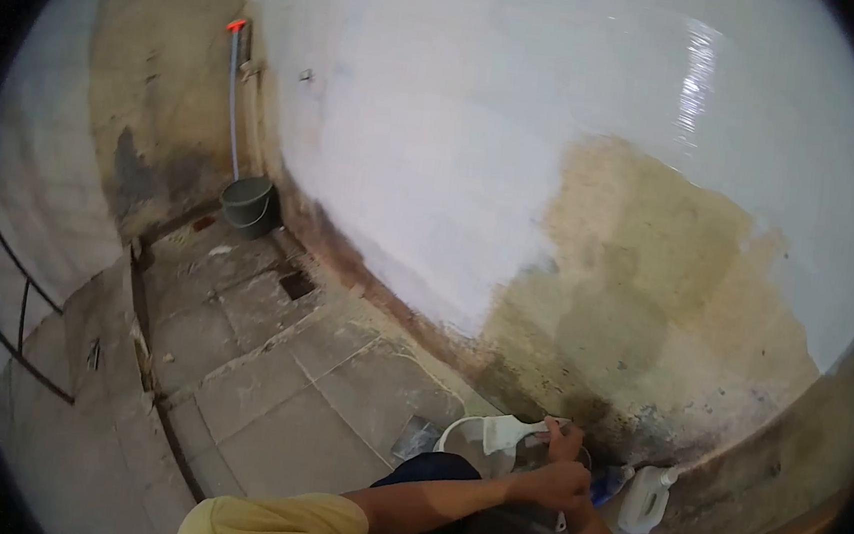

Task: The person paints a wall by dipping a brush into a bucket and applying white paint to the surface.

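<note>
A wide white-coated paintbrush lies over the rim of a round bucket, its handle pointing right. My right hand is closed around that handle. My left hand is a fist just below, overlapping my right wrist in this view. Below the fist shows a small pale handle end; what the left fingers hold is hidden. My forearms and knee cover part of the bucket. In front of me the wall has glossy white paint around a bare, stained yellowish patch.
A white jug and a blue container stand right of my hands. A flat grey piece lies left of the bucket. In the far corner stands a dark bucket beneath a long pole. A metal frame is at left.
</note>
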Demonstrator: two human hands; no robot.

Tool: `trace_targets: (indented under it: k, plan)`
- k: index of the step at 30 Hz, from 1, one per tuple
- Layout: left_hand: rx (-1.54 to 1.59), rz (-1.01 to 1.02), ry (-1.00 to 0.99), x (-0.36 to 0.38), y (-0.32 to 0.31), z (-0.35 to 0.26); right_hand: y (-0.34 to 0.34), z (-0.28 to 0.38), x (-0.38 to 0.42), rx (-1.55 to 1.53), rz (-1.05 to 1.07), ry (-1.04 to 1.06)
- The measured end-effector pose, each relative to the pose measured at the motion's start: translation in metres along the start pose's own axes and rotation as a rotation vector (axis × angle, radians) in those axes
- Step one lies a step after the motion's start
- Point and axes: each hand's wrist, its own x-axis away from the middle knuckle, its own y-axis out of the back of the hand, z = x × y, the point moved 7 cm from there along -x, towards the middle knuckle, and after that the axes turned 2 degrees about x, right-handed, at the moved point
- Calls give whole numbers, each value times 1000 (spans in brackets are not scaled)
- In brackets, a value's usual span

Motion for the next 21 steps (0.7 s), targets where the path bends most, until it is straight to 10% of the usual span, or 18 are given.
trace_targets:
  k: [15,21]
  plan:
    - [-383,-191,-103,18,61,-45,18,-81,-28,-431,-133,-281]
    - [9,-350,-38,17,84,-41,25,-60,-14,-452,-149,-268]
